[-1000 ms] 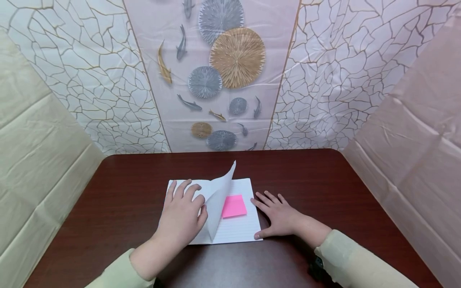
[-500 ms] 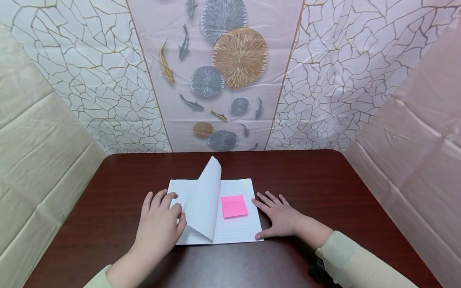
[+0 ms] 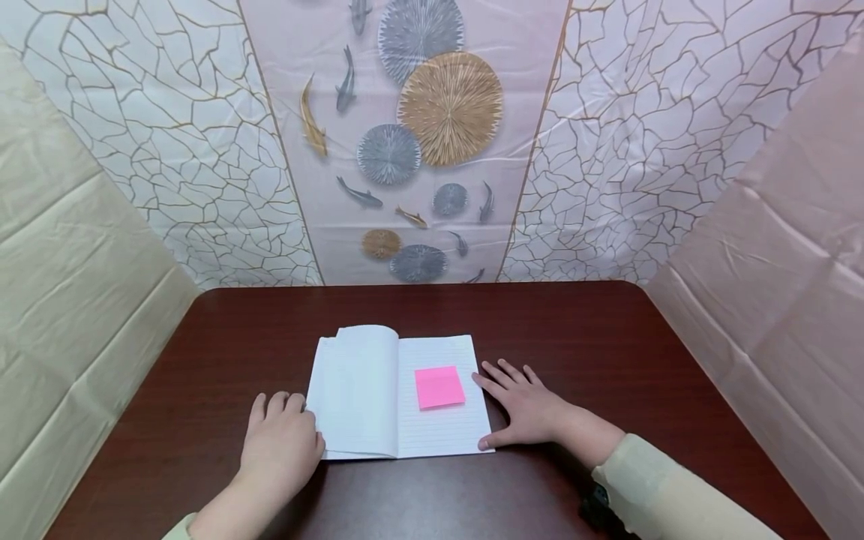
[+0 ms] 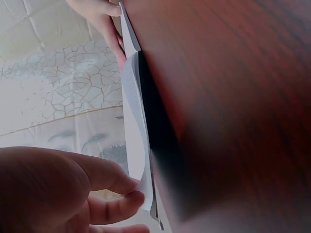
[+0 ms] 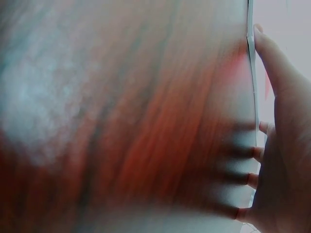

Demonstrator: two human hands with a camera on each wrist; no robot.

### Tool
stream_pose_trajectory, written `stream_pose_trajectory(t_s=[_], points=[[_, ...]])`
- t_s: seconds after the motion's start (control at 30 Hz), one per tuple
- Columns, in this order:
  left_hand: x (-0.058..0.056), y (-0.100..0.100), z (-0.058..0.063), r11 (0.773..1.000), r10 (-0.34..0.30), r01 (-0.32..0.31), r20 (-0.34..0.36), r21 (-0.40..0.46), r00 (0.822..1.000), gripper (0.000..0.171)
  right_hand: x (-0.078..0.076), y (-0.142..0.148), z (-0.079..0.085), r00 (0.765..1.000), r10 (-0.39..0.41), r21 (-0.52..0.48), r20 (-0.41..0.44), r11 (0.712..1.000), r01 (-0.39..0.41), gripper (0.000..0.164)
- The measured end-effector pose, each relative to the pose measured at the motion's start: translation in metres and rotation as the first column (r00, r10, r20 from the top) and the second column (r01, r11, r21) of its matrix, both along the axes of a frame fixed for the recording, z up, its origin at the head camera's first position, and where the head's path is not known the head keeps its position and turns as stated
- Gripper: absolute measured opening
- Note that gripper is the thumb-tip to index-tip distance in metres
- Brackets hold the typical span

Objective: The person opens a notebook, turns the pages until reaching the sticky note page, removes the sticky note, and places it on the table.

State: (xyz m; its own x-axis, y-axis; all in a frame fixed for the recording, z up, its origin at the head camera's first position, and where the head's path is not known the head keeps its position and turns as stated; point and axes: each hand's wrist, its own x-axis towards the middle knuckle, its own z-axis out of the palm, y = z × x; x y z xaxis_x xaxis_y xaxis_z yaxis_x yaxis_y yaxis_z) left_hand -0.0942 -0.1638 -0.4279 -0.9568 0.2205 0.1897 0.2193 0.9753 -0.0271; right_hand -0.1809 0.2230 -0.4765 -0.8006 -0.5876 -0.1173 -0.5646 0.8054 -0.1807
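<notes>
An open lined notebook (image 3: 439,437) lies flat on the dark wooden table, a pink sticky note (image 3: 439,387) on its right-hand page. Over the left half lies a turned page (image 3: 358,390), still bowed near the spine. My left hand (image 3: 280,439) is at the notebook's left edge; in the left wrist view its thumb and a finger (image 4: 116,182) pinch the outer edge of that page. My right hand (image 3: 523,409) rests with spread fingers at the right edge, the thumb (image 3: 496,439) on the lower right corner of the notebook.
The brown table (image 3: 574,330) reaches back to a patterned curtain (image 3: 418,172) with fish and round leaves. Plain cloth hangs on the left side (image 3: 74,300) and the right side (image 3: 776,262). A black device (image 3: 597,506) sits under the right wrist.
My left hand has moved left and toward me, bringing the raised page over from right of the spine down onto the left half. My right hand has stayed in place.
</notes>
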Motion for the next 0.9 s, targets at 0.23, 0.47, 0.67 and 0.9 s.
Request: stream_pose_trajectory(t_s=[0.23,0.47,0.67,0.9], points=[[0.000,-0.004,-0.004,0.999,0.016,-0.009,0.131,-0.053,0.991,0.016,0.000,-0.001,0.000,1.000,-0.013,0.020,0.018,1.000,0.013,0.113],[-0.001,-0.006,-0.007,0.997,0.039,-0.025,0.209,-0.072,0.977,0.015,-0.001,-0.002,0.000,1.000,-0.014,0.020,0.021,1.000,0.013,0.113],[-0.003,-0.007,-0.010,0.996,0.043,-0.023,0.243,-0.087,0.969,0.015,0.000,-0.001,-0.001,1.000,-0.006,-0.006,-0.004,1.000,0.006,0.113],[-0.004,-0.007,-0.011,0.995,0.047,-0.023,0.270,-0.092,0.962,0.015,0.000,0.000,-0.001,1.000,-0.005,-0.025,0.000,1.000,0.005,0.112]])
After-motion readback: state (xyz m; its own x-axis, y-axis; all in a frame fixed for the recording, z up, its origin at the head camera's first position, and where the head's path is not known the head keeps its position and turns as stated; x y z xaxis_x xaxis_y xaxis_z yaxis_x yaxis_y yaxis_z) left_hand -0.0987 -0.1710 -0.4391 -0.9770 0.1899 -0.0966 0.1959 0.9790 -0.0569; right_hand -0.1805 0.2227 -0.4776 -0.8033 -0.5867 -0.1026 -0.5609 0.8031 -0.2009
